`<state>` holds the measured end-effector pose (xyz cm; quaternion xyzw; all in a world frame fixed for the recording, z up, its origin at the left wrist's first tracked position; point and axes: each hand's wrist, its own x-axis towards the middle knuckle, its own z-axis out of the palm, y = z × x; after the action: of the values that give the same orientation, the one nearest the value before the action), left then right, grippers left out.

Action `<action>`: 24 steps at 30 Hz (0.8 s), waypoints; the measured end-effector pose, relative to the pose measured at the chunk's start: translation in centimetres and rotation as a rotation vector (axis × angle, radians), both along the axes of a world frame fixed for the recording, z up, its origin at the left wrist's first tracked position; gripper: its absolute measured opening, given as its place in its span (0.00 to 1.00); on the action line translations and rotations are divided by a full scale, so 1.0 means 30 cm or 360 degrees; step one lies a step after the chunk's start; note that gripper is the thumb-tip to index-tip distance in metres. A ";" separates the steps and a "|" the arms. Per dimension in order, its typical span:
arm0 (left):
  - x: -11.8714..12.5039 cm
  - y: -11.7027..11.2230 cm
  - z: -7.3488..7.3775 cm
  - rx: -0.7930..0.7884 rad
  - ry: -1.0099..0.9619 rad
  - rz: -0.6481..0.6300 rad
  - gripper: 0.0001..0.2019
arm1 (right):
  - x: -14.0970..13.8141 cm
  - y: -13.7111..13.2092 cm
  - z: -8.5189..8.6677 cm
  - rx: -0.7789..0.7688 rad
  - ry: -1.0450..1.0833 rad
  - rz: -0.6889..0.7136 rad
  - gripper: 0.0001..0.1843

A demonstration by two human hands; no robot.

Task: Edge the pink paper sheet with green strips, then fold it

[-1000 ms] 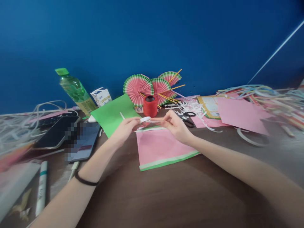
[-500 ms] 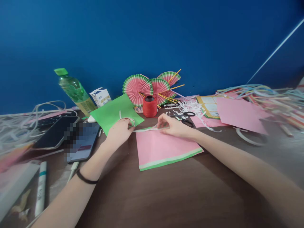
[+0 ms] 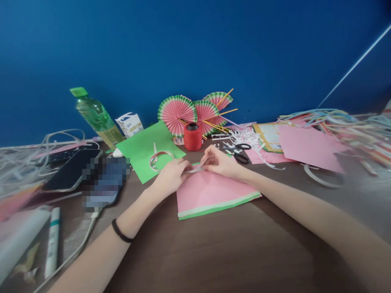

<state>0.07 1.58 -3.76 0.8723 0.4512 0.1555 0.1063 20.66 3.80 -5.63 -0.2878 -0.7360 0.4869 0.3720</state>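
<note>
My right hand pinches a thin white strip of tape near the far edge of a pink sheet of paper. The strip bends up slightly into those fingertips. At its left end is my left hand, with the fingers closed on the strip and pressed at the sheet's far left corner. White and green bands line the near edge of the pink sheet, and a little green shows at its far edge. A roll of tape lies flat on a green sheet of paper, just beyond my left hand.
Behind the hands stand a red thread spool and pleated paper fans. Black scissors lie beside white paper scraps. Left are a green bottle, a phone on a cable and a marker. Pink paper lies right.
My left hand has let go of the tape roll, which now lies on the green sheet, and has moved right to the strip. My right hand has stayed nearly in place.
</note>
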 end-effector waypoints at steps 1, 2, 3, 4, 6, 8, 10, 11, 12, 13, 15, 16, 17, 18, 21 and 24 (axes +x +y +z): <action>0.002 -0.003 -0.004 -0.0017 -0.0015 0.0026 0.08 | 0.000 0.002 0.003 -0.0032 0.0050 -0.0025 0.16; 0.003 -0.006 -0.005 -0.0053 -0.0038 0.0059 0.07 | 0.001 0.006 0.005 -0.0049 0.0106 -0.0064 0.16; 0.003 -0.009 -0.001 -0.0104 -0.0074 0.0101 0.05 | 0.003 0.010 0.007 -0.0044 0.0167 -0.0124 0.15; 0.003 -0.011 0.006 -0.0167 -0.0123 0.0150 0.04 | 0.007 0.016 0.007 -0.0015 0.0236 -0.0207 0.14; 0.002 -0.014 0.027 -0.0348 -0.0288 0.0231 0.03 | 0.018 0.028 0.005 0.0061 0.0385 -0.0407 0.12; 0.004 -0.016 0.051 -0.0585 -0.0554 0.0258 0.04 | 0.028 0.040 0.000 0.0096 0.0507 -0.0522 0.11; 0.008 -0.018 0.070 -0.0800 -0.0815 0.0261 0.05 | 0.033 0.048 -0.005 0.0058 0.0616 -0.0490 0.13; 0.011 -0.020 0.077 -0.0889 -0.0909 0.0267 0.06 | 0.032 0.049 -0.006 0.0020 0.0657 -0.0444 0.14; 0.014 -0.022 0.080 -0.0974 -0.0964 0.0272 0.07 | 0.029 0.048 -0.006 -0.0020 0.0693 -0.0401 0.15; 0.016 -0.025 0.081 -0.1066 -0.0987 0.0268 0.07 | 0.026 0.046 -0.005 -0.0064 0.0724 -0.0368 0.17; 0.021 -0.031 0.077 -0.1277 -0.1007 0.0223 0.09 | 0.017 0.039 -0.003 -0.0144 0.0755 -0.0334 0.19; 0.023 -0.035 0.073 -0.1381 -0.1017 0.0187 0.10 | 0.014 0.037 -0.002 -0.0177 0.0765 -0.0330 0.20; 0.026 -0.040 0.069 -0.1476 -0.1030 0.0149 0.11 | 0.011 0.034 -0.002 -0.0205 0.0770 -0.0318 0.20; 0.029 -0.044 0.066 -0.1558 -0.1045 0.0110 0.12 | 0.009 0.033 -0.002 -0.0229 0.0763 -0.0298 0.21; 0.041 -0.059 0.065 -0.1738 -0.1060 -0.0012 0.14 | 0.007 0.026 0.002 -0.0227 0.0717 -0.0216 0.21; 0.053 -0.069 0.069 -0.1777 -0.1082 -0.0062 0.15 | 0.003 0.008 0.018 -0.0192 0.0654 -0.0146 0.19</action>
<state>1.65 -0.48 -1.70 0.5960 0.3895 0.1631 0.6830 20.74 4.04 -5.10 -0.2374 -0.6004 0.5612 0.5180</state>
